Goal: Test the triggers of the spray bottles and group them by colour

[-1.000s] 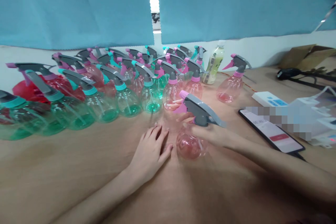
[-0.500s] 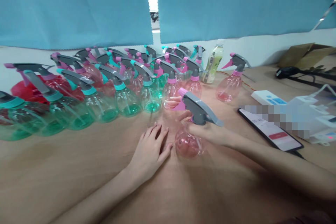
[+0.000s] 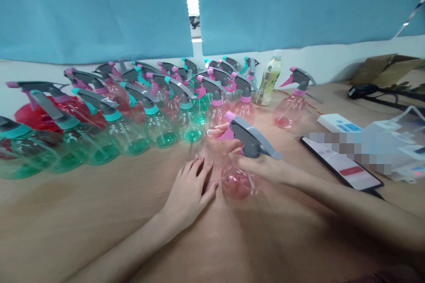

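Observation:
My left hand (image 3: 189, 185) lies palm down on the wooden table (image 3: 142, 221), its fingers apart and nothing in it. Just to its right stands a pink spray bottle (image 3: 237, 181) with a grey and pink trigger head. My right hand (image 3: 252, 162) is at this bottle's neck from behind, partly hidden by the spray head, with some fingertips showing beyond the trigger. Beyond my left hand, a front row of clear green bottles (image 3: 162, 130) with turquoise collars runs to the left. Pink-collared bottles (image 3: 245, 108) stand behind my right hand.
Several more spray bottles crowd along the back wall. A labelled drink bottle (image 3: 269, 80) and a lone pink spray bottle (image 3: 289, 108) stand right of them. At the right are a phone (image 3: 341, 163), a white power strip (image 3: 338, 123), cables and a cardboard box (image 3: 385, 70).

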A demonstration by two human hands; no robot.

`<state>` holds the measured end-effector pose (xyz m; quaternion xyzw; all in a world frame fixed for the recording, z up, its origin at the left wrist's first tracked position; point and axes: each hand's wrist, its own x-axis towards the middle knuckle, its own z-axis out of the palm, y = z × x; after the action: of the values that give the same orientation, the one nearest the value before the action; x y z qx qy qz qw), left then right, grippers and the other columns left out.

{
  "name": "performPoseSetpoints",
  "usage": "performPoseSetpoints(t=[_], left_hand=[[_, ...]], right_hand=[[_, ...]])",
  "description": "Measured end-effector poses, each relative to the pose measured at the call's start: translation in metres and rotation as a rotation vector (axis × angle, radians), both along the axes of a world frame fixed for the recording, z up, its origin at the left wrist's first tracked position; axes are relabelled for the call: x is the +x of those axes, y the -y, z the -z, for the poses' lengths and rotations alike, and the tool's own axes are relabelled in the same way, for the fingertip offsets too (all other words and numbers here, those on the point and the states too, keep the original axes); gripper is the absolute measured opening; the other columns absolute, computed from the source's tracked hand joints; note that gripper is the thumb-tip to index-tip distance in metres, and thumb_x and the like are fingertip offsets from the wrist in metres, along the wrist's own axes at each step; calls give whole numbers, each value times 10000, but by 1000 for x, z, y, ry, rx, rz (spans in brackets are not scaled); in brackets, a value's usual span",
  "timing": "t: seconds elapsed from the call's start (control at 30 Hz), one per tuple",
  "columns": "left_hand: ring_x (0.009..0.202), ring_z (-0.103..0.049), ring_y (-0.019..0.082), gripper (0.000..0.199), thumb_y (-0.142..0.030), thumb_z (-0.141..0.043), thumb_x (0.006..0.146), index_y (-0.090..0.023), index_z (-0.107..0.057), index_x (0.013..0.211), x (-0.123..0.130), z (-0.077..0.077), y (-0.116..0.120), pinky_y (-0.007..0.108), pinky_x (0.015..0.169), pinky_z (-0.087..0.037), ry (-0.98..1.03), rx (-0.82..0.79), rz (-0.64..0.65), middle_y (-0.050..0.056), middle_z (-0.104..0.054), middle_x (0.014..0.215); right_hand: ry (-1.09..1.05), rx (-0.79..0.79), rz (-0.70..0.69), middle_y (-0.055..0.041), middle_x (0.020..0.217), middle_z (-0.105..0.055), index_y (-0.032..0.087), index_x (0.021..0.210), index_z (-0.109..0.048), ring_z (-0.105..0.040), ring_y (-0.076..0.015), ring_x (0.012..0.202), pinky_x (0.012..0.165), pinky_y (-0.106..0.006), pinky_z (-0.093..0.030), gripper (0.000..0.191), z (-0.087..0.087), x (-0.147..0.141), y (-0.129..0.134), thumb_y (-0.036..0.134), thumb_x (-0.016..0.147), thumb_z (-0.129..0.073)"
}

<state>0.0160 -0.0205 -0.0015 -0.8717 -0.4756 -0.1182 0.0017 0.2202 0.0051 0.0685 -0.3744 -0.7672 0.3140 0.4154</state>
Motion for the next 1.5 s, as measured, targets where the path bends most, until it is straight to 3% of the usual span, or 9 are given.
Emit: performPoseSetpoints(t=[0.4, 0.57, 0.73, 0.83, 0.97, 1.17, 1.5], left_hand=[[1280, -444, 343, 424, -353, -511, 936, -117, -546, 1287, -1, -1, 1, 501, 991, -423, -7, -3, -9, 182, -524, 1356], [1270, -455, 336, 410, -363, -492, 940, -149, -538, 1287, -1, 0, 0, 508, 977, -429, 10, 4, -7, 168, -525, 1359], [1270, -454, 339, 407, -369, -490, 944, -148, -542, 1281, -1, 0, 0, 510, 980, -426, 27, 8, 2, 172, -530, 1350], [1266, -456, 342, 402, -357, -499, 941, -152, -544, 1283, -1, 0, 0, 515, 977, -427, 22, 6, 1, 174, -527, 1353], [1266, -453, 348, 397, -343, -514, 938, -139, -556, 1277, 0, -2, 0, 508, 978, -428, -3, -5, -3, 181, -520, 1355], [1261, -453, 347, 384, -334, -510, 942, -133, -567, 1264, 0, -2, 0, 501, 975, -430, -6, 0, -3, 183, -520, 1353], [1273, -467, 335, 372, -335, -483, 945, -140, -564, 1251, 0, -4, -1, 507, 976, -427, -2, -19, 17, 168, -530, 1367]], right_hand=[[-50, -52, 0, 12, 708, -587, 223, 927, -632, -555, -134, 648, 599, -263, -459, 312, 2, 1, -1, 179, 651, -493], [-48, -56, -19, 16, 668, -576, 230, 918, -605, -591, -159, 701, 654, -284, -481, 269, 2, 1, 0, 177, 675, -502], [-72, -34, -35, 31, 612, -553, 246, 764, -542, -603, -160, 686, 671, -294, -501, 137, 2, 1, 0, 151, 675, -499], [-98, -40, -50, 43, 618, -551, 245, 816, -540, -600, -148, 681, 671, -281, -509, 201, 1, 1, 0, 126, 664, -485], [-144, -42, -75, 20, 830, -618, 237, 988, -531, -587, -125, 672, 659, -277, -512, 364, -2, 0, 1, 117, 650, -470], [-190, -24, -81, 23, 787, -600, 251, 774, -484, -633, -161, 791, 700, -286, -529, 186, -6, -2, 3, 115, 648, -485], [-222, -6, -108, 0, 849, -589, 220, 862, -498, -605, -130, 745, 670, -280, -508, 220, -2, -3, -1, 117, 668, -502]])
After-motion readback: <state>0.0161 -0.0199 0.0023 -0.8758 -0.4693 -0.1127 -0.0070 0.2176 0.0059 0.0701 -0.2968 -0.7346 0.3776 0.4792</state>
